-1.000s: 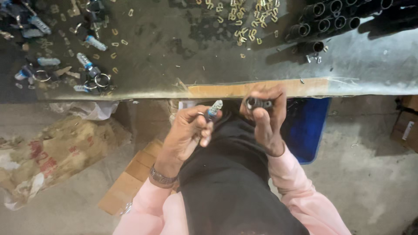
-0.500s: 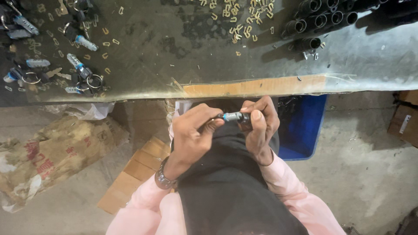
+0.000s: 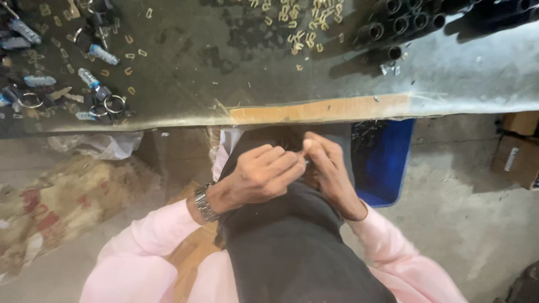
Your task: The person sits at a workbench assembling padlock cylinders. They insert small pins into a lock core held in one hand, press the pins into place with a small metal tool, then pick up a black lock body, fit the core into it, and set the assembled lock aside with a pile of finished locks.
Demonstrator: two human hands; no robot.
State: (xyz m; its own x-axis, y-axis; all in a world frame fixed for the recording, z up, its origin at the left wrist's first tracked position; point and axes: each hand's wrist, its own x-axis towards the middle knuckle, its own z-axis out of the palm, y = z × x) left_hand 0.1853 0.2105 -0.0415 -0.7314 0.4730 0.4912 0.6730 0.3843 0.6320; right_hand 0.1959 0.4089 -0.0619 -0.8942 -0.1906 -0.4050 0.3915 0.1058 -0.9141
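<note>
My left hand (image 3: pixel 259 175) and my right hand (image 3: pixel 328 168) are pressed together over my lap, just below the front edge of the workbench (image 3: pixel 314 109). Their fingertips pinch a small metal part between them, which the fingers almost entirely hide. A metal watch (image 3: pixel 205 202) sits on my left wrist. On the bench's left end lie similar small silver-blue cylinders (image 3: pixel 90 77) and key rings (image 3: pixel 115 104). Both are well away from my hands.
Several small brass links (image 3: pixel 297 29) are scattered over the bench's middle, and black tubes (image 3: pixel 401 23) are stacked at its far right. A blue bin (image 3: pixel 384 163) stands under the bench beside my right hand. A printed sack (image 3: pixel 56 207) lies on the floor at left, cardboard boxes (image 3: pixel 516 151) at right.
My hands were apart, the left holding a small silver-blue cylinder and the right a ring. They came together, and now the fingers close over the part and hide it.
</note>
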